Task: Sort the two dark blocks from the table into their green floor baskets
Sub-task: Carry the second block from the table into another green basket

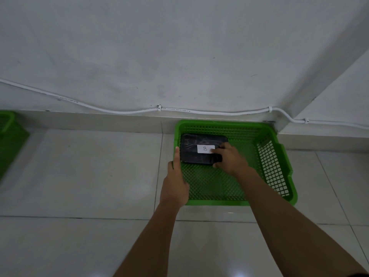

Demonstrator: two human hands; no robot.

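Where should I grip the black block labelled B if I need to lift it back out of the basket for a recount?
Grip the black block across its short sides, coming from above. It lies flat in the far left corner of the green basket, so the left wall crowds that edge. The right hand already holds its right end; the left hand rests at the rim.

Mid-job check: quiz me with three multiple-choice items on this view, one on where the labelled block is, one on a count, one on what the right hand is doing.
1. Where is the dark block?
A. on the tiles
B. in the green basket, far-left part
C. against the wall

2. How many green baskets show?
A. one
B. two
C. three

3. The right hand is:
A. touching the block's right end
B. clear of the basket
C. on the cable

Answers: 1 B, mesh floor surrounds it; 2 B, a second basket sits at the left edge; 3 A, its fingers overlap the white B label.
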